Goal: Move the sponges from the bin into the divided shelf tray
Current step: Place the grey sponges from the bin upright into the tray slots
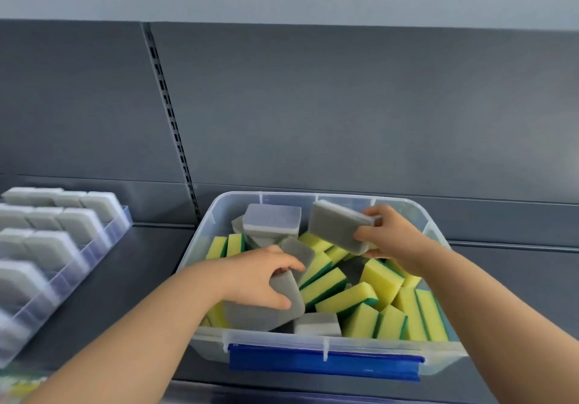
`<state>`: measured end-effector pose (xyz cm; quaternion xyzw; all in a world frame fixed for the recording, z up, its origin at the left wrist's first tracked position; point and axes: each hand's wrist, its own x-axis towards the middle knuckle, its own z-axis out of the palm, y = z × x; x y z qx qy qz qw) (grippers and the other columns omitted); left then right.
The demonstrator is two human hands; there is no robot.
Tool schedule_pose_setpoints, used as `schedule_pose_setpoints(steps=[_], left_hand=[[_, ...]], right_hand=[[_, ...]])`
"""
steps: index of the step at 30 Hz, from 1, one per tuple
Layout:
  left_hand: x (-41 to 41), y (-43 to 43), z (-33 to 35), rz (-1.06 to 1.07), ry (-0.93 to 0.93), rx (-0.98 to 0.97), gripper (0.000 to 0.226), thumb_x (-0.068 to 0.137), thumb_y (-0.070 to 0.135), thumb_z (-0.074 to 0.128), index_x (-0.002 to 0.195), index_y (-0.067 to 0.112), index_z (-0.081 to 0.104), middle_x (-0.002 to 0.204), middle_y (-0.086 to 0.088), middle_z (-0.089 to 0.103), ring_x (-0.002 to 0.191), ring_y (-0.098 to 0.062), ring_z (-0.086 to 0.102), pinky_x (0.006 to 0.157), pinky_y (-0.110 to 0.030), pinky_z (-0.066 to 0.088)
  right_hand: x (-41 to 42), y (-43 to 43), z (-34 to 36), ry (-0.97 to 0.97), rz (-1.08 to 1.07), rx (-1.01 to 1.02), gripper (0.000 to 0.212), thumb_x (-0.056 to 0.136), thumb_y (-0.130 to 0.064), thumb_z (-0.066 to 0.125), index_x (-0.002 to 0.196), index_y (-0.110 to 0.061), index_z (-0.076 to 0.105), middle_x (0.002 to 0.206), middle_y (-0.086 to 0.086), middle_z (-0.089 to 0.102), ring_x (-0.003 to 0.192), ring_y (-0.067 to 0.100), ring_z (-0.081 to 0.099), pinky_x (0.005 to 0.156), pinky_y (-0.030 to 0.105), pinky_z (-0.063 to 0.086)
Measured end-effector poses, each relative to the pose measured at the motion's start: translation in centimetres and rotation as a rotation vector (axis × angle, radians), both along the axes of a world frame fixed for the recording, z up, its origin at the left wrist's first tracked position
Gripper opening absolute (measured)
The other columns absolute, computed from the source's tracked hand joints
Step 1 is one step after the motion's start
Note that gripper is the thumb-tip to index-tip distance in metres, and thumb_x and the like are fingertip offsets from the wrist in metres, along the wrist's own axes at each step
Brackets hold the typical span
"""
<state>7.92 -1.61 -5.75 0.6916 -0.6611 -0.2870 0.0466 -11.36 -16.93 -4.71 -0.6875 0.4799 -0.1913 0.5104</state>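
In the bin (206,350), the left hand (266,278) curls round a grey sponge (283,301) on the heap while the right hand (391,237) holds a second sponge (335,226) by its end above it (light, squashy foam, likely best gripped across short sides).

No readable writing
The bin (275,342), sponges (380,279) and shelf tray (120,225) at left show no legible text.

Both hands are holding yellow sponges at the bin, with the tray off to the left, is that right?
No. The head view shows gray sponges, not yellow: the left hand grips the lower sponge, the right hand holds the upper sponge, at the bin, with the tray off to the left.
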Motion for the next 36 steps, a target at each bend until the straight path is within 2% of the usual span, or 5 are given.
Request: schedule_pose_setpoints(steps=[6,14,20,25,36], left_hand=[[1.4,-1.0,2.5,0.336,0.275,-0.397,0.027,0.079,0.034,0.072,0.103,0.036,0.059,0.105,0.015,0.053,0.090,-0.001,0.054,0.072,-0.014,0.042],[-0.6,-2.7,3.9,0.578,0.572,-0.657,0.022,0.083,0.029,0.069,0.102,0.026,0.059,0.099,0.013,0.062,0.087,-0.001,0.060,0.058,-0.016,0.046],[-1.1,-4.0,2.5,0.614,0.630,-0.639,0.014,0.085,0.030,0.066,0.096,0.028,0.058,0.099,0.010,0.063,0.094,-0.012,0.061,0.073,-0.031,0.052],[-0.8,-3.9,1.8,0.505,0.417,-0.586,0.031,0.081,0.032,0.067,0.102,0.046,0.049,0.112,0.009,0.051,0.094,-0.008,0.056,0.086,-0.035,0.048],[-1.5,-3.7,2.5,0.270,-0.202,-0.453,0.047,0.093,0.026,0.043,0.134,0.048,0.037,0.128,0.016,0.035,0.090,-0.011,0.044,0.067,-0.025,0.036]], right_hand=[[-3.9,0.8,0.3,-0.176,-0.062,0.055,0.034,0.085,-0.007,0.060,0.116,-0.012,0.046,0.106,0.010,0.057,0.092,0.025,0.061,0.072,0.036,0.056],[-5.0,1.6,0.6,-0.027,-0.074,-0.292,0.030,0.085,-0.018,0.061,0.114,-0.023,0.058,0.105,-0.006,0.063,0.096,0.011,0.060,0.083,0.028,0.048],[-4.1,2.5,1.1,0.009,0.034,-0.446,0.033,0.088,-0.016,0.055,0.118,-0.028,0.056,0.106,-0.011,0.060,0.099,0.006,0.052,0.069,0.009,0.037],[-3.2,2.6,0.8,0.085,0.094,-0.525,0.037,0.089,-0.016,0.054,0.123,-0.030,0.054,0.113,-0.012,0.053,0.101,0.007,0.049,0.079,0.017,0.035],[-2.8,1.2,-0.5,0.064,0.064,-0.512,0.032,0.089,-0.016,0.052,0.118,-0.030,0.054,0.109,-0.007,0.058,0.091,0.008,0.052,0.062,0.006,0.037]])
